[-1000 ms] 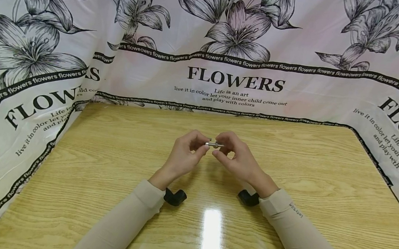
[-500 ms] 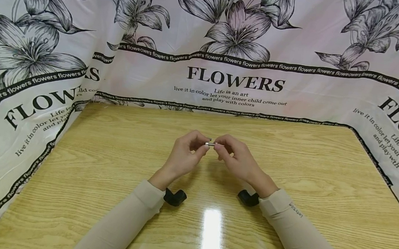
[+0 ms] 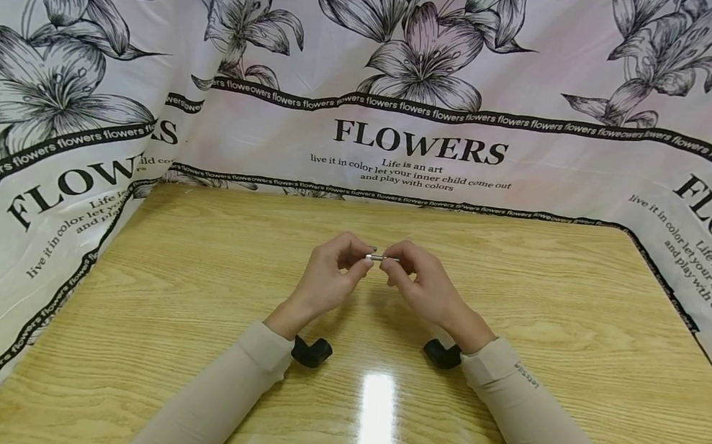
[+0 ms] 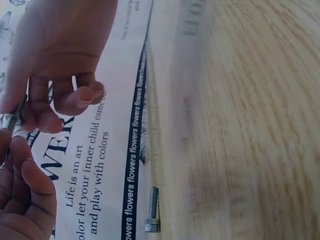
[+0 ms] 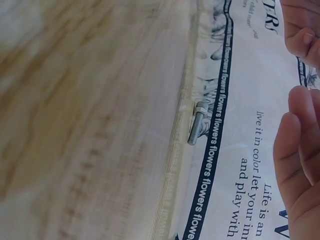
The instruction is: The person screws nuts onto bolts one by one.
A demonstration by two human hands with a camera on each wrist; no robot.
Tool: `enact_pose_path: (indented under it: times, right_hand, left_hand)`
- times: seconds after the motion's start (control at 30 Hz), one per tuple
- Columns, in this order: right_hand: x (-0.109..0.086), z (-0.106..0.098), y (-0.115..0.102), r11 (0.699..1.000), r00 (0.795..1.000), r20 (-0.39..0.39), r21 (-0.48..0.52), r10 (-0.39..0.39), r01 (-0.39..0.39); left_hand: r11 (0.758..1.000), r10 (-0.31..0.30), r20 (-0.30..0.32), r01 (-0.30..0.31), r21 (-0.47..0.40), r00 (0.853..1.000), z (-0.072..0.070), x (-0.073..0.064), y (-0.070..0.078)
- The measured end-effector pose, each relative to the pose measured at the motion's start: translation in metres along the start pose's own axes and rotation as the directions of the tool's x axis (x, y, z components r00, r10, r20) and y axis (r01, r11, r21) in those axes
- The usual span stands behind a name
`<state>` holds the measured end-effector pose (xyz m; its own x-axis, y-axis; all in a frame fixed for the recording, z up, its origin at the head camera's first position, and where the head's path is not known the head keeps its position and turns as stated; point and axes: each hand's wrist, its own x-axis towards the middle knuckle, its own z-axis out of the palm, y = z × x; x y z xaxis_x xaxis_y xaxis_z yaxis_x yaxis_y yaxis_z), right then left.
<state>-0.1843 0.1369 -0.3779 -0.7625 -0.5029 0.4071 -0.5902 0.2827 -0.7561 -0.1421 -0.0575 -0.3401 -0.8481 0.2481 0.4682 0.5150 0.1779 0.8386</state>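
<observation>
Level between both hands over the table runs a small metal bolt (image 3: pixel 377 257), its thin end showing past the right fingertips. The person's left hand (image 3: pixel 333 269) pinches it at the left end with thumb and forefinger. From the other side, the right hand (image 3: pixel 418 275) pinches the shaft, the fingertips covering a wider collar-like piece. In the left wrist view the threaded shaft (image 4: pixel 12 122) and that collar show between the fingertips at the left edge. A second bolt (image 4: pixel 153 210), with a cylindrical head, lies on the table beyond the hands; fingers mostly hide it in the head view.
The wood-grain table (image 3: pixel 194 270) reaches back to a white floral cloth (image 3: pixel 260 139) hung at the rear and both sides. Black mounts (image 3: pixel 312 352) sit below the wrists. A bright reflection lies on the near tabletop.
The right thumb and forefinger have closed onto the bolt's collar, which stood uncovered a second ago. Since then those fingertips have shifted slightly, showing the thin end again. The left hand has stayed put.
</observation>
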Motion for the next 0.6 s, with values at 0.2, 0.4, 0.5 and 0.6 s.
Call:
enact_pose_path:
  times: [0.2,0.4,0.5,0.6]
  right_hand:
    - [0.0,-0.001,-0.001,0.998,0.999,0.005,-0.045,0.032,-0.031]
    - [-0.001,-0.001,-0.002,0.999,1.0,-0.021,-0.035,0.016,-0.017]
    - [0.0,0.0,-0.003,0.999,0.999,-0.036,-0.033,-0.009,0.008]
    - [0.0,0.0,-0.012,0.999,0.998,-0.038,-0.029,-0.047,0.045]
  left_hand:
    - [1.0,0.007,0.0,-0.007,0.002,1.0,0.001,0.0,0.0]
    - [1.0,0.018,0.005,-0.018,0.007,1.0,0.0,0.0,-0.001]
    - [1.0,0.025,0.007,-0.025,0.009,1.0,0.0,0.0,-0.001]
    - [1.0,0.026,0.009,-0.026,0.005,1.0,0.0,0.0,-0.001]
